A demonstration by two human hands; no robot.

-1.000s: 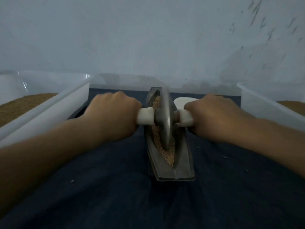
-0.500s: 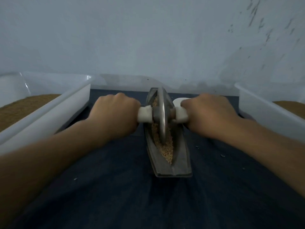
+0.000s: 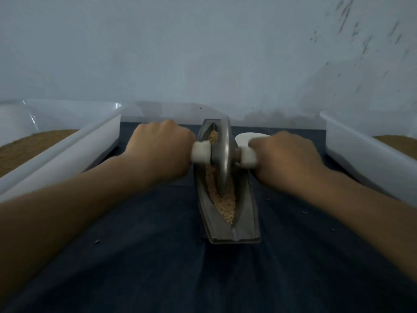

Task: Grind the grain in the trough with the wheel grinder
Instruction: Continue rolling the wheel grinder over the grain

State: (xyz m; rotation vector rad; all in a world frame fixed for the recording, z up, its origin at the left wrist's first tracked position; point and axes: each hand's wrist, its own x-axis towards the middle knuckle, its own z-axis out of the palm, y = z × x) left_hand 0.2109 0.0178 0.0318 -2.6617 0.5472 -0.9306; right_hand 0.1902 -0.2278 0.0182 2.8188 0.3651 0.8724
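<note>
Metal trough point(image 3: 246, 224) lay on dark cloth point(image 3: 158, 256) mid-scene, its long axis running 12 to 6 o'clock. Wheel grinder point(image 3: 223, 154) stood upright in the far half, rim down in the grain point(image 3: 225, 204). More grain was heaped toward the 6 o'clock end. Left hand point(image 3: 160, 150) clenched the white handle at the wheel's 9 o'clock; right hand point(image 3: 286, 154) clenched the handle at 3 o'clock. Left tub point(image 3: 90, 143) and right tub point(image 3: 356, 154), both white and holding brown meal, sat at the trough's 9 and 3 o'clock, apart from it. Pale rounded object point(image 3: 246, 136) showed just beyond the right hand, kind unclear.
</note>
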